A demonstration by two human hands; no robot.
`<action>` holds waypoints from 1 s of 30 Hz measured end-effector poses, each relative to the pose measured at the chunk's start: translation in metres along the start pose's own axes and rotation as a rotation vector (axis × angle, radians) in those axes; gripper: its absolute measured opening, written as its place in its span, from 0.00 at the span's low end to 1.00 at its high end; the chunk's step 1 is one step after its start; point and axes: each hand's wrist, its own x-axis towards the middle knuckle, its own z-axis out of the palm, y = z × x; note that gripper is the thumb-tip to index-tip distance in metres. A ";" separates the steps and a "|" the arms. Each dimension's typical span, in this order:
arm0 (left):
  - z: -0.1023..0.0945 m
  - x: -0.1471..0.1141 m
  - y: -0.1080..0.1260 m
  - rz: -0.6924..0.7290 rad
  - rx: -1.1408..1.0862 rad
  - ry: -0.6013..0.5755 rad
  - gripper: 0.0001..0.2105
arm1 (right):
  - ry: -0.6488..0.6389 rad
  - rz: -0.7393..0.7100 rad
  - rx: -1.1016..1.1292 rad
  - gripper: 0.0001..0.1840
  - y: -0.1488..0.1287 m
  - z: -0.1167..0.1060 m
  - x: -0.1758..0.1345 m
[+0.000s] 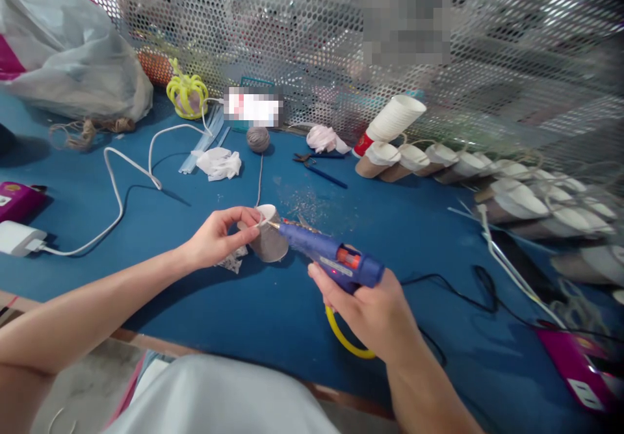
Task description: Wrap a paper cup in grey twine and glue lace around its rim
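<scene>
Head view: near the counter's (273,320) front edge, my left hand (221,236) pinches yarn (260,178), my right hand (371,310) grips a glue gun (324,250); this cup (270,244) seems unfinished.

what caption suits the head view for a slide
Right hand holds a blue glue gun up to a grey cup, left hand touching it

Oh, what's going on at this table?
A person is working on a small cup: the left hand holds it at the rim, and the right hand grips a blue glue gun, its nozzle right by the rim. Whether it touches is hard to tell. A strand from a gray ball of yarn runs toward the cup. More cups with white rims are grouped on the right.
</scene>
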 end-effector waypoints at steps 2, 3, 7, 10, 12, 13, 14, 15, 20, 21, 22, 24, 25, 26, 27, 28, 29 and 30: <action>0.000 0.000 0.000 0.006 -0.005 -0.004 0.13 | 0.001 -0.024 -0.024 0.08 0.000 0.000 0.000; 0.000 0.000 0.000 0.008 -0.005 -0.004 0.13 | -0.002 -0.029 -0.031 0.08 0.001 0.000 0.000; -0.001 0.000 -0.001 -0.002 0.010 0.002 0.13 | -0.052 -0.050 -0.048 0.07 0.003 0.002 -0.001; -0.001 0.001 -0.001 -0.010 0.023 0.007 0.13 | -0.064 -0.065 -0.053 0.06 0.003 0.003 -0.001; -0.001 0.001 -0.001 -0.005 0.025 0.002 0.13 | -0.052 -0.066 -0.059 0.06 0.004 0.004 -0.002; -0.001 0.001 -0.001 0.000 0.025 -0.005 0.13 | -0.038 -0.063 -0.063 0.05 0.004 0.004 -0.002; -0.001 0.001 -0.001 0.006 0.025 -0.012 0.13 | -0.028 -0.056 -0.066 0.05 0.005 0.004 -0.002; -0.002 0.001 -0.001 0.009 0.023 -0.019 0.13 | -0.021 -0.048 -0.067 0.05 0.005 0.004 -0.002; -0.002 0.002 -0.001 0.005 0.016 -0.027 0.12 | -0.041 -0.077 -0.046 0.04 0.003 0.004 -0.002; -0.002 0.001 -0.001 0.007 0.016 -0.031 0.12 | -0.030 -0.083 -0.049 0.04 0.002 0.005 -0.001; -0.003 0.001 -0.001 0.010 0.015 -0.037 0.12 | -0.020 -0.085 -0.053 0.04 0.002 0.005 0.000; -0.003 0.001 -0.001 0.014 0.012 -0.050 0.11 | -0.012 -0.087 -0.063 0.05 0.001 0.005 0.000; -0.003 0.001 -0.001 0.015 0.011 -0.055 0.11 | -0.016 -0.095 -0.063 0.05 0.001 0.005 0.001; -0.003 0.001 -0.001 0.015 0.010 -0.058 0.11 | -0.024 -0.101 -0.062 0.05 0.001 0.005 0.001; -0.003 0.001 -0.001 0.015 0.011 -0.060 0.11 | -0.029 -0.101 -0.059 0.05 0.001 0.005 0.001; -0.003 0.001 -0.001 0.015 0.011 -0.060 0.11 | -0.030 -0.096 -0.058 0.05 0.002 0.005 0.000; -0.004 0.001 -0.001 0.015 0.012 -0.060 0.11 | -0.025 -0.087 -0.061 0.05 0.002 0.005 0.000; -0.004 0.001 -0.001 0.016 0.013 -0.063 0.11 | -0.019 -0.075 -0.063 0.05 0.002 0.005 0.000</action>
